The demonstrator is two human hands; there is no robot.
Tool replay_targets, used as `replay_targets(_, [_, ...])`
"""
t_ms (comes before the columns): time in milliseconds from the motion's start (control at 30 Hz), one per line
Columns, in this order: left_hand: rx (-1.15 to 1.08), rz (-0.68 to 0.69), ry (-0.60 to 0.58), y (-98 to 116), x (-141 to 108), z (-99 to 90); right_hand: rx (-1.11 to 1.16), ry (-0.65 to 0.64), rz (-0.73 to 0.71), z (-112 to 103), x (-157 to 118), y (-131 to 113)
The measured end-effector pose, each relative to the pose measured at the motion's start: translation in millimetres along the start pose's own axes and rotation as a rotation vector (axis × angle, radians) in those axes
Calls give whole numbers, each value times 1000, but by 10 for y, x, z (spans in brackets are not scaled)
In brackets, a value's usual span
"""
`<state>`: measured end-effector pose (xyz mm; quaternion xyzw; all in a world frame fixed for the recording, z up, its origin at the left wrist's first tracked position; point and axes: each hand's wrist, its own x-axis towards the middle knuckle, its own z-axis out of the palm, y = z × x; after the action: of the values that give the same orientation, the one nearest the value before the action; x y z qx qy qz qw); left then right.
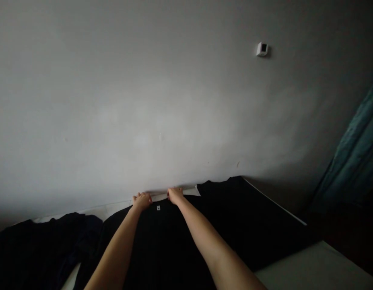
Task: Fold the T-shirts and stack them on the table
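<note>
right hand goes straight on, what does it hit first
Probably the grey wall, just past the right hand at the black T-shirt's collar; white sheet might come first, depth unclear.

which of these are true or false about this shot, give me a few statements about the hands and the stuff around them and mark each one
1. The left hand and right hand are both at the collar of a black t-shirt. True.
2. A small white label shows at the collar between the hands. True.
3. The right hand holds a pair of scissors. False: no tool shows, only its fingers at the collar.
4. The curtain at the right of the view is red. False: it is a teal curtain.
5. A small white device is mounted on the wall. True.
6. A second dark garment lies to the right of the shirt. False: a dark garment lies to its left in view.
</note>
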<state>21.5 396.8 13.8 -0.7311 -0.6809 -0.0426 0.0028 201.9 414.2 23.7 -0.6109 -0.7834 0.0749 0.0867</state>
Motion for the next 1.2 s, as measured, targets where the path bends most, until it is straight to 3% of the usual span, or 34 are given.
replay_targets(200, [35, -25, 137, 33, -69, 112, 48, 79, 61, 60, 4, 101])
replay_targets(367, [46, -119, 308, 350, -375, 170, 58, 211, 160, 251, -362, -214])
replay_targets(467, [28, -90, 338, 381, -707, 336, 102, 187, -45, 467, -757, -270])
replay_targets(533, [11, 68, 273, 176, -953, 458, 123, 91, -277, 534, -1012, -93])
replay_targets(600, [-1, 234, 160, -183, -1167, 503, 108, -8, -362, 476, -1197, 222])
replay_targets(667, [9, 291, 66, -542, -1316, 432, 66, -46, -247, 318, -1292, 534])
replay_targets(733, [48, 246, 17, -699, -1398, 284, 21, -60, -63, 147, -1327, 671])
replay_targets(800, [91, 131, 37, -551, -1441, 149, -10, -44, 80, 60, -1355, 540])
replay_targets(867, [104, 45, 94, -171, -1491, 100, -9, -10, 95, 100, -1424, 205])
replay_targets(933, [82, 71, 102, 217, -1593, 148, 36, -9, -45, 220, -1562, -152])
replay_targets(1000, [36, 171, 54, 378, -1762, 244, 96, -28, -206, 323, -1780, -346])
replay_targets(1067, [-35, 300, 0, 212, -1982, 331, 142, -66, -370, 336, -2084, -311])
replay_targets(1200, [-115, 489, -31, -692, -2399, 391, 178, -241, -740, 181, -2895, 40])
